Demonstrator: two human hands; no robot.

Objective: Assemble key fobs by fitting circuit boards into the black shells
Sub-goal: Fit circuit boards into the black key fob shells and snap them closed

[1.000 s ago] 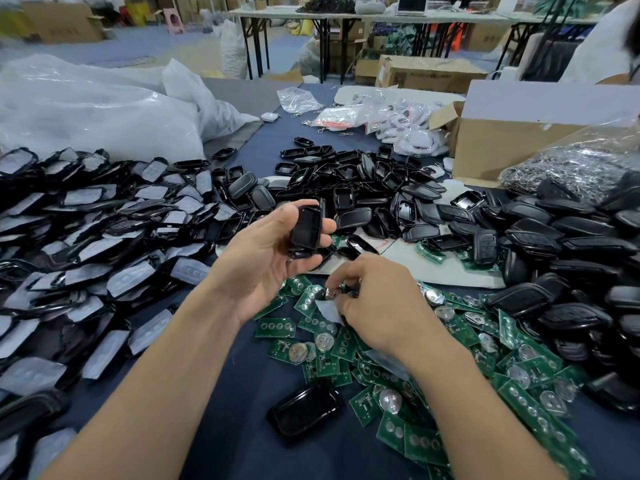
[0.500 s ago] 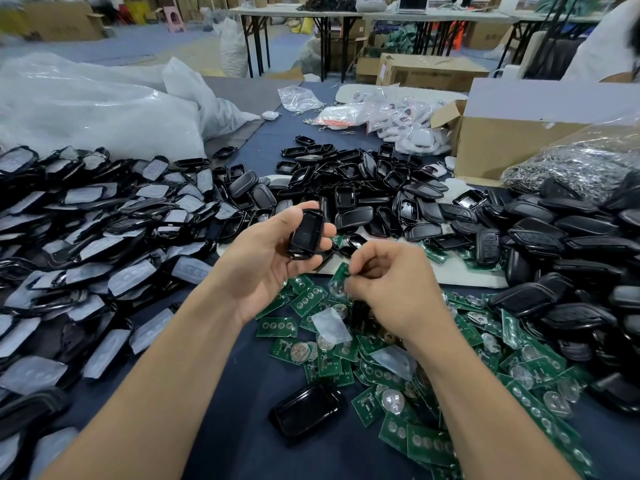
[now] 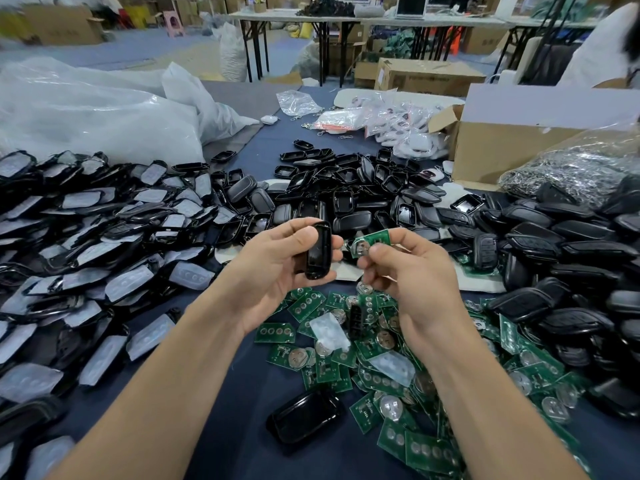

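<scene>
My left hand (image 3: 273, 268) grips a glossy black shell (image 3: 318, 251), held upright above the table. Just right of it, my right hand (image 3: 412, 278) pinches a green circuit board (image 3: 369, 242) with a round silver coin cell on it. Board and shell are a small gap apart. Below my hands lies a heap of loose green circuit boards (image 3: 374, 358) on the dark blue table. One more black shell (image 3: 304, 417) lies flat near the front edge.
Shells with pale rubber pads (image 3: 86, 258) are piled at the left, bare black shells (image 3: 349, 188) at the back, closed black covers (image 3: 568, 271) at the right. A cardboard box (image 3: 502, 147), a bag of metal parts (image 3: 571, 168) and large plastic bags (image 3: 97, 112) stand behind.
My right hand rose from the board heap with a circuit board and brought it up beside the shell. My left hand kept the shell nearly still.
</scene>
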